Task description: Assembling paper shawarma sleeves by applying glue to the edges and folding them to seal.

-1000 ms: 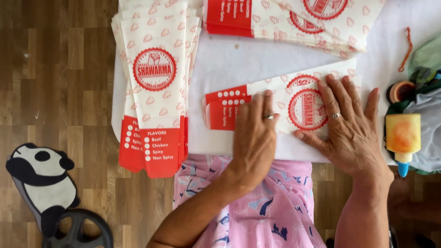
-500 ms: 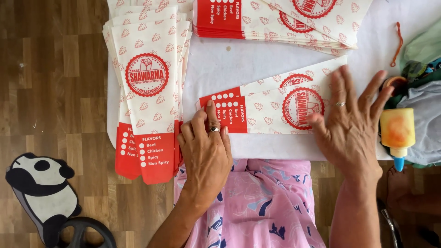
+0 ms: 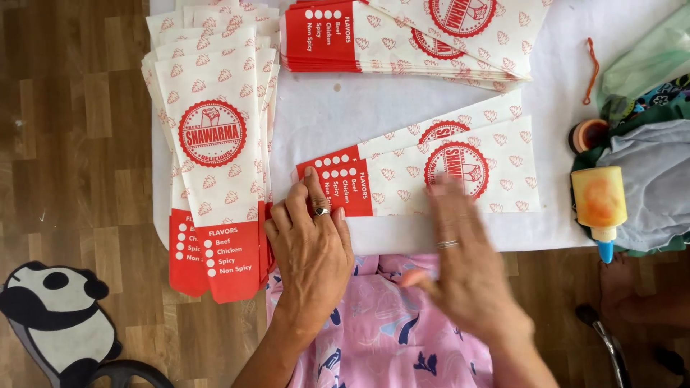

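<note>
The left hand lies flat and open, fingertips on the red end of a red-and-white printed paper sleeve lying centre on the white table sheet. The right hand, blurred, is spread open over its near edge.

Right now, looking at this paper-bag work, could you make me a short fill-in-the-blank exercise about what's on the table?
1. The left hand presses on the ____ end of the flat paper bag.
2. The glue bottle lies with its blue tip pointing toward the person, on the ____ side of the table.
3. On the floor at lower left lies a ____-shaped mat.

Missing words: red; right; panda
</note>
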